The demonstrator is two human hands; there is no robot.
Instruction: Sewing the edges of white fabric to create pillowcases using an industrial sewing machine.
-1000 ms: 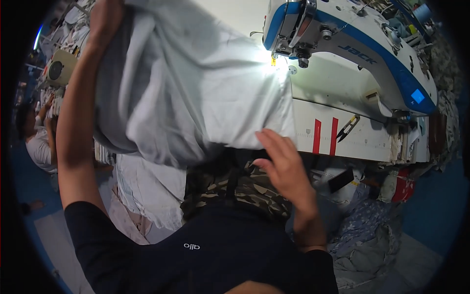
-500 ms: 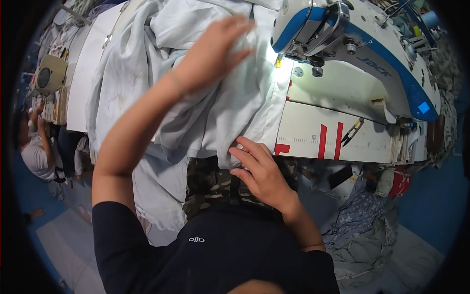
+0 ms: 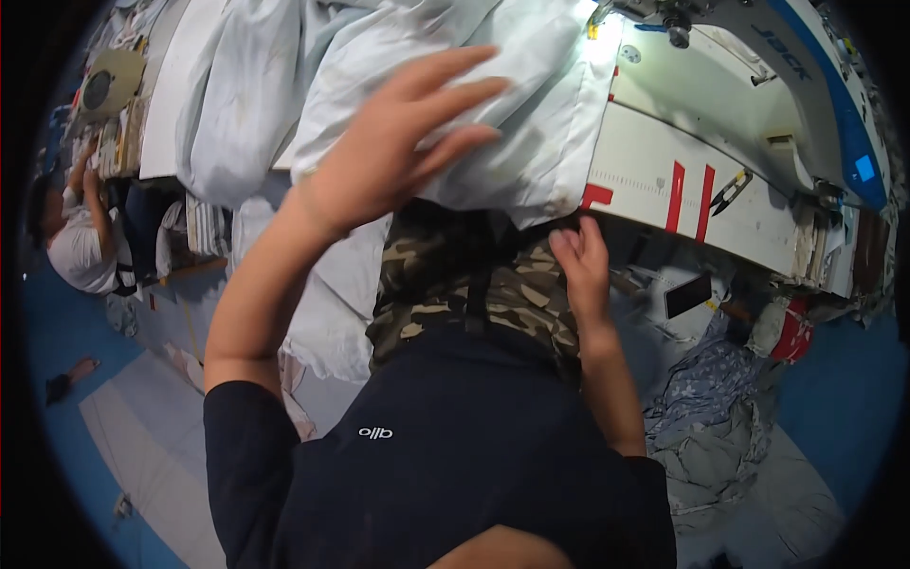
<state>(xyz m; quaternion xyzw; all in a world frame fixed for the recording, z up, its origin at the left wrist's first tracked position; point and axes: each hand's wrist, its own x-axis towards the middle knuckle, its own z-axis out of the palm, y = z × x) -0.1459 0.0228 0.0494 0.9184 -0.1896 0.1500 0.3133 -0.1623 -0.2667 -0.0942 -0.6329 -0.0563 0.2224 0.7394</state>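
On the white desk (image 3: 649,180), at twelve o'clock, lies the white cloth (image 3: 540,104), probably light and soft; its firmer hem corner should suit pinching. The sewing machine (image 3: 801,81) stands at two o'clock. The left hand (image 3: 393,142), near eleven, has spread fingers, holding nothing. The right hand (image 3: 588,261), at three, is beside the corner, fingers partly bent; I cannot tell if they grip.

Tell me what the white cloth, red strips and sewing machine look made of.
White cloth: smooth fabric, soft folds; fibre unclear.
Red strips: probably matte tape, being flat and straight-edged; paint possible.
Sewing machine: likely painted metal, smooth blue-and-white casing; plastic possible.
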